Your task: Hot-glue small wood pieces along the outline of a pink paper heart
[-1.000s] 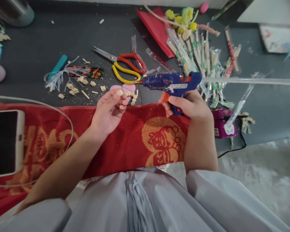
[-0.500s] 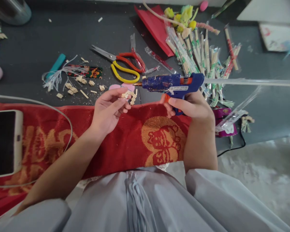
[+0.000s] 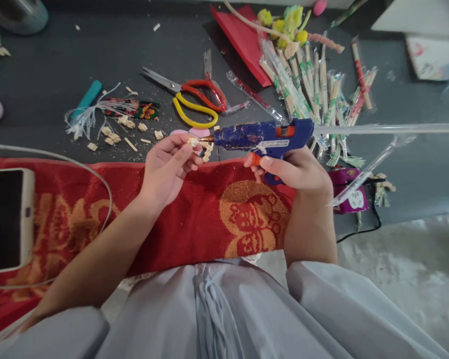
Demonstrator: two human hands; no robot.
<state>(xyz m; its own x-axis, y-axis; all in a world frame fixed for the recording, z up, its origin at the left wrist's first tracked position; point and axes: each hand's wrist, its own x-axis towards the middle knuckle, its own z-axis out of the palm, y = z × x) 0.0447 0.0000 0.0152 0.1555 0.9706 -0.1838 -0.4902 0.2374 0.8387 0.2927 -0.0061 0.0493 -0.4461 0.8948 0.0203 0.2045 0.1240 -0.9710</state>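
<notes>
Holding glue gun, pale piece, near scissors, towel edge

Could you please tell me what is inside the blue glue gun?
A long clear stick runs from the rear of the glue gun, held in the right hand; an orange part shows in its blue housing, which covers everything else inside.

The right hand grips a glue gun, its nozzle at a pale piece pinched in the left hand. Scissors lie beyond, wrapped sticks far right, a red towel near.
</notes>
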